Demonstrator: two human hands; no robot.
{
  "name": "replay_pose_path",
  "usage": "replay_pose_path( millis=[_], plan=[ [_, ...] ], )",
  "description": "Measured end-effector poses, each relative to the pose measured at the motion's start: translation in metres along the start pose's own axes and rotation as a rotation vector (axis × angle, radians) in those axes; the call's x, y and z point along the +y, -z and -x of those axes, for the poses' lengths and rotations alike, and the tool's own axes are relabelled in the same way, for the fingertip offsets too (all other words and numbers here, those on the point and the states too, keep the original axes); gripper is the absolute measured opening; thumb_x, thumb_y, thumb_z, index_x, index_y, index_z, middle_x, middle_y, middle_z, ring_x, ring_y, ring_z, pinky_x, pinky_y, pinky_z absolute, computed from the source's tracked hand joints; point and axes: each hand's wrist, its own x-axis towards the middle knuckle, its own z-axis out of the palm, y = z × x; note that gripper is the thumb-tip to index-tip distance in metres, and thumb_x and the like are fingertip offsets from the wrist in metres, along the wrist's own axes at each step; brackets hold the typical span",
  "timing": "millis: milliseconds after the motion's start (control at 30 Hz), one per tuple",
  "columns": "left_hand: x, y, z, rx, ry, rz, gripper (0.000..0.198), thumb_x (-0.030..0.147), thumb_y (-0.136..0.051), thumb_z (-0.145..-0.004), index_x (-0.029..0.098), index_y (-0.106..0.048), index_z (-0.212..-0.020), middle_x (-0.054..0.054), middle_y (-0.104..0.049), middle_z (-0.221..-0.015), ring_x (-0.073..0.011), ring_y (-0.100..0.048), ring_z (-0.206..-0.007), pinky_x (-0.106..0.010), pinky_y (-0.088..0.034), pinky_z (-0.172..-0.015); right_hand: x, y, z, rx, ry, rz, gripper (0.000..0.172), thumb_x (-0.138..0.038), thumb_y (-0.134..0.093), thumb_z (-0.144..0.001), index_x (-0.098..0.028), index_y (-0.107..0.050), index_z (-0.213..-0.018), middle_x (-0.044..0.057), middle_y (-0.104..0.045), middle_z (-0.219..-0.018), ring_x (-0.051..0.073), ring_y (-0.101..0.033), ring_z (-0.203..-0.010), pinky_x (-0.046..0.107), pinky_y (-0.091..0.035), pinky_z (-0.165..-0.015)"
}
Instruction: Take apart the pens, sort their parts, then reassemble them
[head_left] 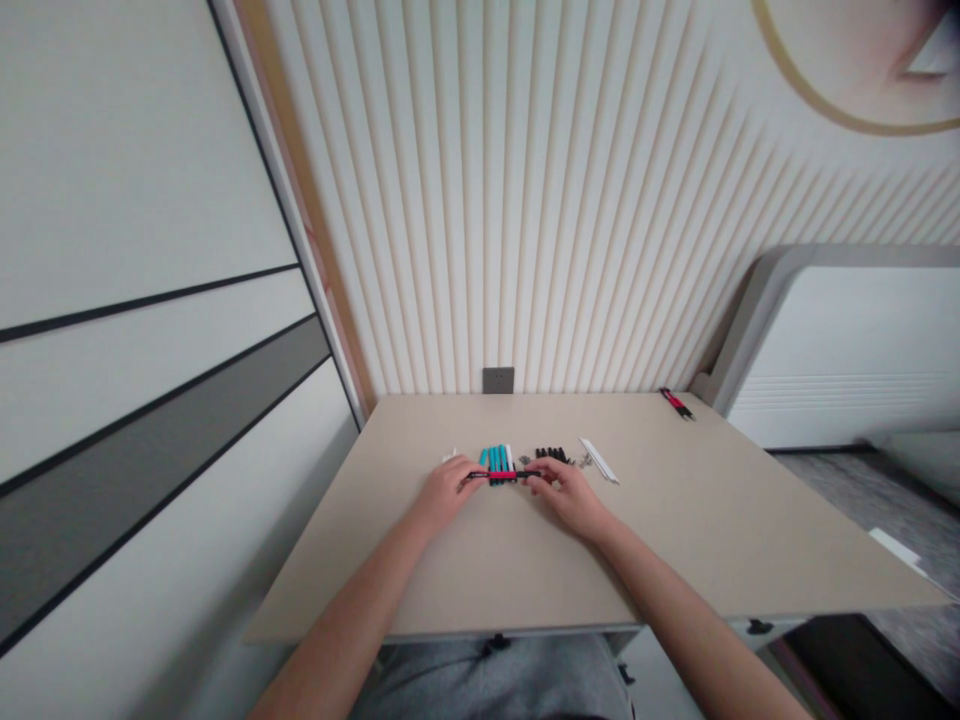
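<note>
A black pen with a red middle (502, 475) is held level above the table, between my two hands. My left hand (448, 487) pinches its left end, and my right hand (561, 487) pinches its right end. Just behind the pen lie several blue pen barrels (496, 457) and a white one, side by side. Several short black pen parts (551, 454) are lined up behind my right hand, which partly hides them. Small metallic bits, too small to name, lie around them. Thin white sticks (598, 460), perhaps refills, rest to the right.
The beige table (420, 590) runs back to a ribbed wall with a dark socket (498, 380). Red-and-black pens (677, 404) lie at its far right corner. A white panelled cabinet (150, 380) stands on the left, and a white headboard (847, 350) on the right.
</note>
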Motion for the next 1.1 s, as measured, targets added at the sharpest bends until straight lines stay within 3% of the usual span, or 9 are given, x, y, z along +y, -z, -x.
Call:
replay_pose_path(
  millis=[67, 200, 300, 433, 633, 767, 833, 967, 1100],
  plan=[
    [0.000, 0.000, 0.001, -0.010, -0.015, 0.014, 0.015, 0.029, -0.057, -0.093, 0.020, -0.068, -0.099, -0.003, -0.067, -0.088, -0.0161, -0.061, -0.083, -0.029, -0.046, -0.081, 0.002, -0.001, 0.000, -0.025, -0.029, 0.014, 0.034, -0.047, -0.051, -0.091, -0.017, -0.068, -0.090, 0.004, -0.072, -0.078, 0.018, -0.063, -0.071, 0.028, -0.046, -0.065],
    [0.001, 0.000, 0.000, -0.011, -0.028, 0.020, 0.015, 0.030, -0.058, -0.093, 0.020, -0.068, -0.098, -0.003, -0.067, -0.088, -0.0160, -0.061, -0.083, -0.028, -0.047, -0.077, 0.011, -0.003, -0.001, -0.073, -0.128, 0.025, 0.061, -0.055, -0.031, -0.096, -0.016, -0.066, -0.066, 0.006, -0.067, -0.062, 0.018, -0.061, -0.060, 0.029, -0.047, -0.062],
    [0.001, 0.000, -0.001, 0.010, -0.017, 0.006, 0.015, 0.030, -0.058, -0.092, 0.020, -0.068, -0.096, -0.003, -0.067, -0.087, -0.0161, -0.061, -0.082, -0.028, -0.046, -0.078, 0.012, -0.001, -0.003, -0.011, -0.099, 0.036, 0.055, -0.053, -0.032, -0.097, -0.015, -0.070, -0.087, 0.007, -0.070, -0.074, 0.018, -0.062, -0.066, 0.030, -0.047, -0.065],
    [-0.001, 0.000, -0.001, 0.051, -0.003, 0.001, 0.015, 0.031, -0.058, -0.092, 0.019, -0.067, -0.095, -0.003, -0.066, -0.085, -0.0163, -0.060, -0.080, -0.029, -0.046, -0.079, 0.007, 0.004, -0.003, 0.059, 0.025, 0.095, 0.040, -0.045, -0.058, -0.086, -0.018, -0.063, -0.115, 0.006, -0.068, -0.094, 0.019, -0.061, -0.082, 0.031, -0.047, -0.073],
    [-0.001, 0.000, 0.000, 0.040, -0.013, 0.017, 0.015, 0.031, -0.058, -0.092, 0.019, -0.068, -0.096, -0.004, -0.066, -0.085, -0.0157, -0.060, -0.078, -0.029, -0.047, -0.078, 0.006, 0.006, -0.002, 0.068, 0.025, 0.135, 0.028, -0.043, -0.057, -0.086, -0.019, -0.067, -0.095, 0.004, -0.068, -0.085, 0.019, -0.059, -0.078, 0.029, -0.044, -0.070],
    [-0.001, 0.000, 0.000, 0.029, -0.019, 0.019, 0.016, 0.031, -0.058, -0.092, 0.020, -0.068, -0.096, -0.004, -0.067, -0.086, -0.0160, -0.060, -0.079, -0.029, -0.047, -0.078, 0.006, 0.007, -0.001, 0.002, -0.007, 0.203, 0.041, -0.045, -0.044, -0.093, -0.017, -0.068, -0.075, 0.004, -0.067, -0.072, 0.018, -0.058, -0.071, 0.028, -0.041, -0.063],
    [-0.001, 0.001, 0.000, 0.030, -0.020, 0.011, 0.015, 0.030, -0.058, -0.092, 0.020, -0.068, -0.096, -0.004, -0.067, -0.087, -0.0163, -0.061, -0.081, -0.030, -0.047, -0.080, 0.007, 0.008, -0.001, 0.000, -0.004, 0.205, 0.044, -0.045, -0.040, -0.095, -0.017, -0.069, -0.077, 0.006, -0.068, -0.074, 0.019, -0.059, -0.072, 0.029, -0.042, -0.065],
    [-0.001, 0.001, -0.001, 0.043, -0.015, 0.002, 0.016, 0.031, -0.058, -0.092, 0.020, -0.068, -0.095, -0.004, -0.067, -0.086, -0.0169, -0.060, -0.081, -0.030, -0.047, -0.079, 0.008, 0.008, -0.003, 0.062, 0.050, 0.156, 0.032, -0.044, -0.056, -0.087, -0.019, -0.067, -0.104, 0.007, -0.069, -0.093, 0.020, -0.061, -0.084, 0.030, -0.045, -0.073],
    [-0.001, 0.001, 0.000, 0.036, -0.015, 0.011, 0.016, 0.032, -0.058, -0.092, 0.019, -0.068, -0.095, -0.004, -0.067, -0.086, -0.0167, -0.060, -0.081, -0.029, -0.046, -0.077, 0.008, 0.007, -0.002, 0.077, 0.076, 0.158, 0.028, -0.042, -0.059, -0.085, -0.020, -0.068, -0.099, 0.006, -0.069, -0.090, 0.020, -0.060, -0.083, 0.032, -0.046, -0.075]
  ],
)
